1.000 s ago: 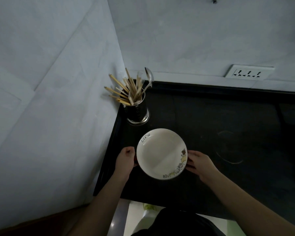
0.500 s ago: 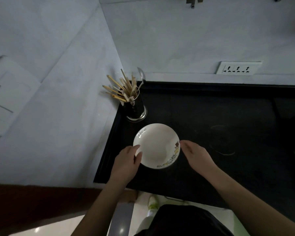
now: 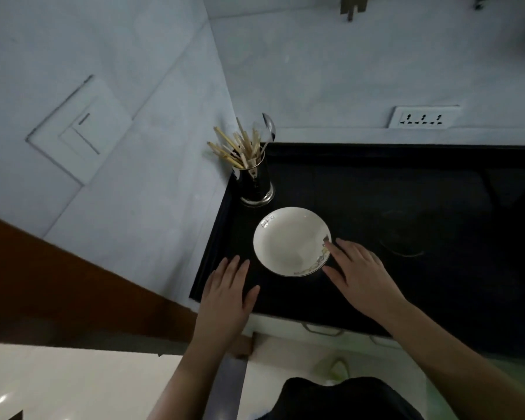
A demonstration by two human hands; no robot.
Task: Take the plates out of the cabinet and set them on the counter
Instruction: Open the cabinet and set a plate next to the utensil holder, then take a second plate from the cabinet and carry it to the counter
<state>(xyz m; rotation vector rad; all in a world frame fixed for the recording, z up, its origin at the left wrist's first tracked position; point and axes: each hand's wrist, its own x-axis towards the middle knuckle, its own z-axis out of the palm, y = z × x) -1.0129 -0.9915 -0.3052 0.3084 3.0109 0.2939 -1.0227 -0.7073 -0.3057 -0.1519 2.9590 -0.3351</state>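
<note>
A white plate [image 3: 288, 241] with a small printed pattern on its rim rests flat on the black counter [image 3: 391, 207], near the counter's left end. My left hand [image 3: 228, 295] hovers open just left of and nearer than the plate, fingers spread, holding nothing. My right hand [image 3: 358, 271] is open to the right of the plate, its fingertips at or just touching the rim. No cabinet is visible apart from a drawer handle [image 3: 322, 330] below the counter edge.
A metal utensil holder [image 3: 253, 183] with chopsticks and a spoon stands in the back left corner, just behind the plate. A wall socket [image 3: 423, 117] is on the back wall. Pale walls close in the left and back. A wooden strip [image 3: 58, 286] runs lower left.
Both hands have let go of the plate, which now lies on the counter. My left hand has drawn back toward me and to the left; my right hand has opened at the rim.
</note>
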